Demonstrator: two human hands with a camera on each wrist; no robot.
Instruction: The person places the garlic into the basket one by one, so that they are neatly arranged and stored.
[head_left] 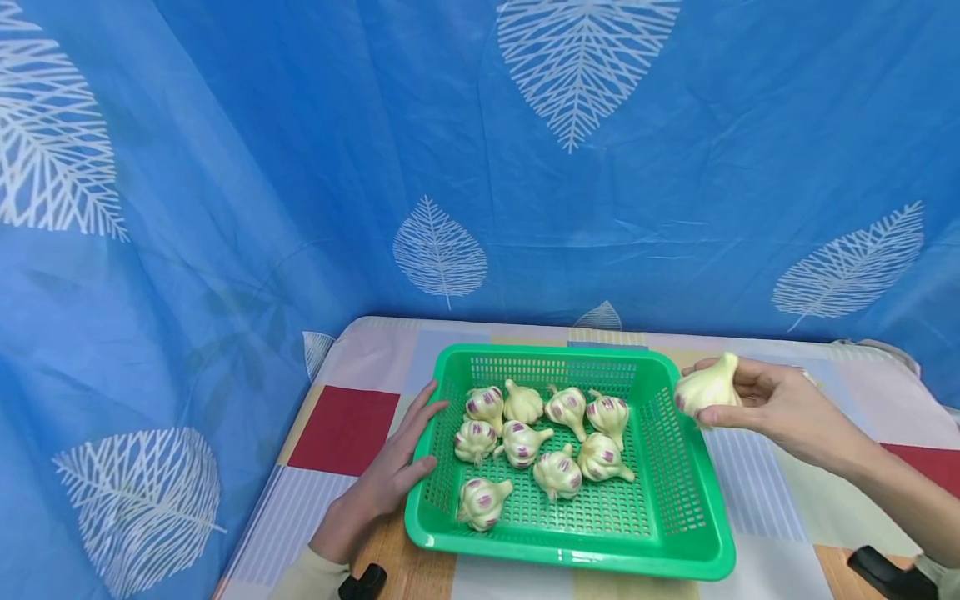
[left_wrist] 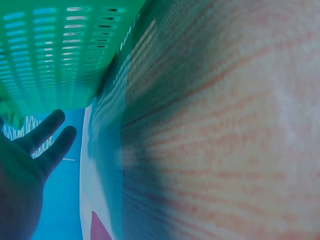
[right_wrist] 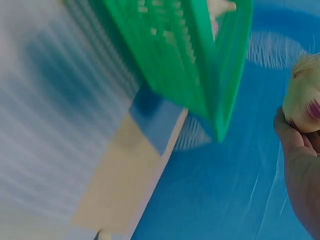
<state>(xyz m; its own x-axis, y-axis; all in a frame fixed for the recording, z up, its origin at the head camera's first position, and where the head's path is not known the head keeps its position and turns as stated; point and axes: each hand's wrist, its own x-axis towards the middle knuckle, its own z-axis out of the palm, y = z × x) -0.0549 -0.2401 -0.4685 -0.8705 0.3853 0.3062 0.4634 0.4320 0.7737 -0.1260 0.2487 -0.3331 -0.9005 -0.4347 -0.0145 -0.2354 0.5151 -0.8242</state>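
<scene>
A green plastic basket (head_left: 570, 560) with slotted sides sits on the table and holds several garlic bulbs (head_left: 522, 443), cream with purple streaks. My left hand (head_left: 392, 468) rests at the basket's left rim, its fingers extended and spread. In the left wrist view, that hand (left_wrist: 25, 175) shows beside the slotted basket wall (left_wrist: 55, 55). Just over the basket's right rim, my right hand (head_left: 791, 410) grips one garlic bulb (head_left: 707, 388) between thumb and fingers, with its stem pointing up. The right wrist view shows the held garlic bulb (right_wrist: 304, 100) at its right edge.
A checked tablecloth (head_left: 765, 483) in pastel, red and tan patches covers the table. Behind and to the left hangs a blue curtain (head_left: 315, 150) with white leaf prints. A small pale thing (head_left: 812, 379) lies behind my right hand, mostly hidden.
</scene>
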